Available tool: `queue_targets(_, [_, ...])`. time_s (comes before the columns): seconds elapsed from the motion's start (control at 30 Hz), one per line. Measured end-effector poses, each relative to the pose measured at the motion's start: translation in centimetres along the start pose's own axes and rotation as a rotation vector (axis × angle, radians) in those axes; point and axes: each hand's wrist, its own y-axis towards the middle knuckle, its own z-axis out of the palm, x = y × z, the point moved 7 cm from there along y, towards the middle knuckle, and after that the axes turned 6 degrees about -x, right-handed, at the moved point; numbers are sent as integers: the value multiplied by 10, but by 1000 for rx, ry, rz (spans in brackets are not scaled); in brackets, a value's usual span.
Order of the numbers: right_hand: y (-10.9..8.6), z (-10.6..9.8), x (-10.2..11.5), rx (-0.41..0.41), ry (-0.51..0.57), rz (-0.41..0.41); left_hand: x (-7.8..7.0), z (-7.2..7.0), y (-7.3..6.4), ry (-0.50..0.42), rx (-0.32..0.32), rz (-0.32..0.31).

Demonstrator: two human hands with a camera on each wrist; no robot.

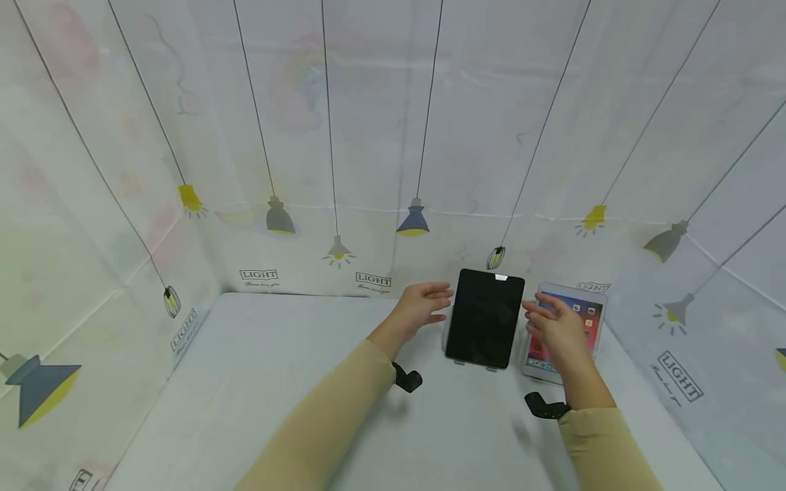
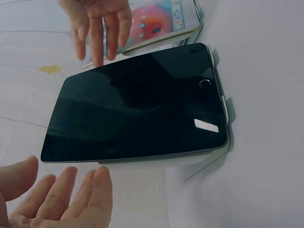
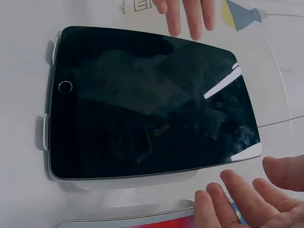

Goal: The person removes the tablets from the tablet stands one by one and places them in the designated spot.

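A tablet with a dark screen (image 1: 485,317) leans back on a white stand, whose small front lips (image 3: 46,130) show at its lower edge in the right wrist view. To its left is my left hand (image 1: 420,307), fingers extended toward the tablet's side and nothing in the grasp. On the other side my right hand (image 1: 559,331) is held out the same way, also holding nothing. It overlaps a second, white-framed tablet (image 1: 591,312) in the head view, whose lit screen shows app icons. In both wrist views the fingertips are close to the dark tablet's long edges.
Both tablets stand near the back of a white tabletop (image 1: 264,368). Behind and beside it rise white walls (image 1: 368,136) printed with hanging lamps. A black wrist mount (image 1: 406,377) is on the left wrist and another black mount (image 1: 545,406) on the right.
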Motion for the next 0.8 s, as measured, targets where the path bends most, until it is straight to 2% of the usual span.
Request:
queue_targets(0.43, [6, 5, -1, -35, 8, 14, -4, 11, 14, 131, -45, 30])
queue_targets(0.7, [6, 4, -3, -101, -11, 0, -4, 11, 18, 144, -121, 80])
queue_targets(0.8, [5, 4, -3, -116, 9, -21, -6, 11, 18, 139, -131, 103])
